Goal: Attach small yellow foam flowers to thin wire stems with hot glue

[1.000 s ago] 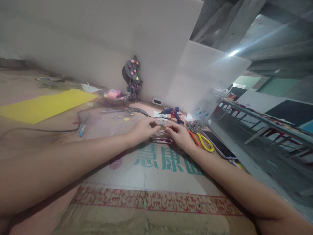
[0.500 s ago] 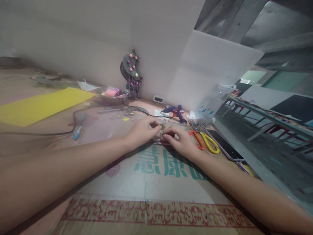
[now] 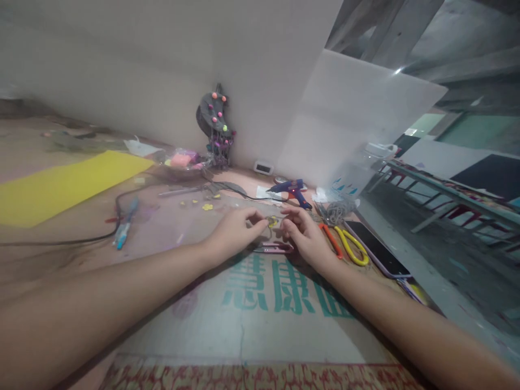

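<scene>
My left hand [image 3: 239,230] is closed, thumb and fingertips pinching a small yellow flower-shaped piece [image 3: 272,221] with a thin strand hanging below it. Just to the right, my right hand [image 3: 304,233] has its fingers loosely curled, with a gap between thumb and fingers; nothing can be made out in it. It is apart from the yellow piece. Pink-handled thread snips [image 3: 274,248] lie on the table right below both hands. A few small yellow flower cutouts [image 3: 207,207] are scattered beyond my left hand.
A blue glue gun [image 3: 290,188] with a lit red light rests behind the hands. Orange-and-yellow-handled scissors [image 3: 353,246], a phone [image 3: 379,249] and grey yarn [image 3: 339,211] lie right. Left are a yellow sheet [image 3: 73,184], a blue pen [image 3: 127,225] and a black cord. A grey crescent ornament [image 3: 213,116] stands behind.
My right hand has drawn back to the right from the yellow piece, and its fingers have parted. The left still pinches the piece. The view has tilted up slightly, and the snips show more.
</scene>
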Motion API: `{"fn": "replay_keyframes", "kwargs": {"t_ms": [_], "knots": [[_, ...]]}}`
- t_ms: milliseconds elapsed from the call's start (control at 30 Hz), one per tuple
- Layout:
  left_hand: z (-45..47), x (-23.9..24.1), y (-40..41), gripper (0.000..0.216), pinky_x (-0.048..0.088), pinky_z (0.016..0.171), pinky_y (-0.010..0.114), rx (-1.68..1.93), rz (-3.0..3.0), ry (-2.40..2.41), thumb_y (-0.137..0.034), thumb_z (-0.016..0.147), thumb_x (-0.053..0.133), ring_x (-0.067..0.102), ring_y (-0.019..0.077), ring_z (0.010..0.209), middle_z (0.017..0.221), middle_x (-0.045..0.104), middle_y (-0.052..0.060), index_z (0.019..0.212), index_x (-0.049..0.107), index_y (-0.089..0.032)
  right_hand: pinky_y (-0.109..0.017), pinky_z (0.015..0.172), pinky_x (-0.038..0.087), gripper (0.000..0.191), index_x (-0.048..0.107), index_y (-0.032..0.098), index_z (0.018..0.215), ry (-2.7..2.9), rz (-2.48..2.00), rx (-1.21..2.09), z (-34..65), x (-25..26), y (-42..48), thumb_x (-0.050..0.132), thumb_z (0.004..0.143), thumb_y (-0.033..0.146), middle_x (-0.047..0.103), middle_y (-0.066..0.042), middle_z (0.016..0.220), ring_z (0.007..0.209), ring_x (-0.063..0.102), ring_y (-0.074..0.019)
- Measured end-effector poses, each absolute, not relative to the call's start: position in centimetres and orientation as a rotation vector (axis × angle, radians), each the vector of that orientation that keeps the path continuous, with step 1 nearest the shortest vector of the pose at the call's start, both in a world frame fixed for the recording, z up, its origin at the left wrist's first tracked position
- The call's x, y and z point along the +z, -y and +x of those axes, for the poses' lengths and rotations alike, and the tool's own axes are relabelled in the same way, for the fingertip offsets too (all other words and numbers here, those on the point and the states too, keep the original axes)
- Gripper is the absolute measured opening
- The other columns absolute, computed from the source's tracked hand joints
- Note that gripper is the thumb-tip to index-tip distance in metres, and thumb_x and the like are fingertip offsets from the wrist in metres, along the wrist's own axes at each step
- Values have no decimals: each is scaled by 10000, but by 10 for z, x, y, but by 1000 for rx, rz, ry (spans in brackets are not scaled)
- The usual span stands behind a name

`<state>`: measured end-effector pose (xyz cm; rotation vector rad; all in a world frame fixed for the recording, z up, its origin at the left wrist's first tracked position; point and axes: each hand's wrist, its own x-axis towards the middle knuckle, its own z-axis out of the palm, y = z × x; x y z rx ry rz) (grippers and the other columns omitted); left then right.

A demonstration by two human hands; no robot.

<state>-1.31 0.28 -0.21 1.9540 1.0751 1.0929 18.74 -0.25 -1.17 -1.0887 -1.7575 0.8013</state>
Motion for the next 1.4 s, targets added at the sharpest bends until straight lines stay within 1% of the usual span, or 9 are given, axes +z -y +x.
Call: {"fn": "replay_keyframes", "kwargs": {"t_ms": [367,533,733,900,1033,1167,1233,1333,1400], "knots": [[-12,0,-2,183,439,742,295,1016,1971,-1112,-314,834,531,603,198,834,822,687,28,767,650,-192,-277,622,477,293,529,235,1169,1752,-1164,797,187,-8,-1,486,924,391,566,-18,863,727,579,-150],[-11,2,-4,192,442,708,289,976,1920,-1139,-326,834,530,608,194,805,822,682,36,770,644,-185,-333,761,469,203,657,223,927,1937,-1238,527,188,0,4,510,910,361,635,-55,904,858,592,-202],[-11,-2,-7,214,454,698,276,1012,1869,-1128,-354,837,529,620,185,774,784,684,28,772,640,-182,-285,658,413,181,513,208,713,1948,-1251,284,209,13,0,556,861,304,555,-7,715,692,524,-162],[-12,-6,-8,229,464,636,254,1022,1776,-1115,-385,843,535,639,170,719,764,687,11,776,621,-184,-271,618,377,344,441,202,608,1803,-1305,394,228,20,-7,481,908,368,465,18,609,611,454,-134],[-13,-5,-7,244,474,645,262,1016,1823,-1120,-394,841,530,642,183,742,768,687,23,782,633,-181,-273,666,463,164,580,199,871,1793,-1220,647,218,10,-3,549,876,360,607,-24,840,732,560,-151],[-13,-4,-7,261,463,655,277,994,1873,-1123,-392,841,508,624,189,741,782,684,33,796,648,-176,-266,573,505,422,493,246,1228,1752,-1129,1064,195,1,4,599,838,370,609,-72,1136,657,592,-118],[-13,-4,-6,252,456,679,284,999,1910,-1118,-380,841,504,618,192,762,803,684,35,800,650,-178,-250,505,471,397,541,232,1185,1765,-1170,1125,188,1,6,609,825,385,651,-51,989,582,568,-114],[-14,-5,-7,237,443,711,291,992,1955,-1126,-366,835,512,615,195,795,817,685,33,792,652,-180,-244,471,421,196,656,205,882,1846,-1319,964,188,3,8,595,833,384,614,8,653,509,522,-123],[-14,-6,-7,233,437,705,286,962,1971,-1122,-364,834,515,616,192,792,816,688,27,796,656,-182,-247,478,406,214,655,201,755,1859,-1388,814,193,6,8,580,843,381,566,24,562,497,514,-128]]}}
